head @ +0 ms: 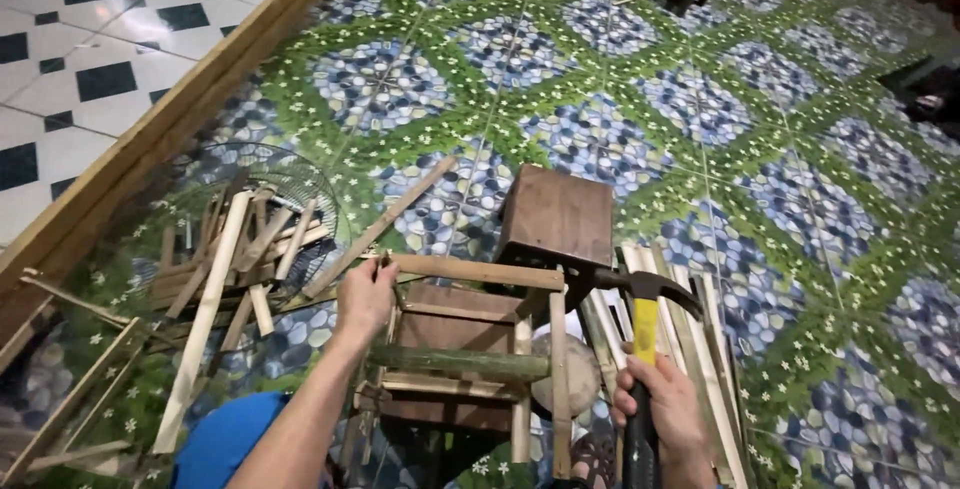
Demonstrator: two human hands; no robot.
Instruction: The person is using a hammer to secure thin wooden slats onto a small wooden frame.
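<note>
Seen from above, the right hand (668,411) wraps its grip around the yellow-and-black handle of a claw hammer (640,329). The hammer's long axis runs away from the person, its dark head pointing left at a small frame of wooden slats (470,349). The left hand (366,296) pinches the frame's top slat. Loose wooden sticks (235,259) lie left on the patterned tile floor (700,109).

A home floor workshop: patterned floor tiles (700,109) strewn with bamboo slats (230,249).
</note>
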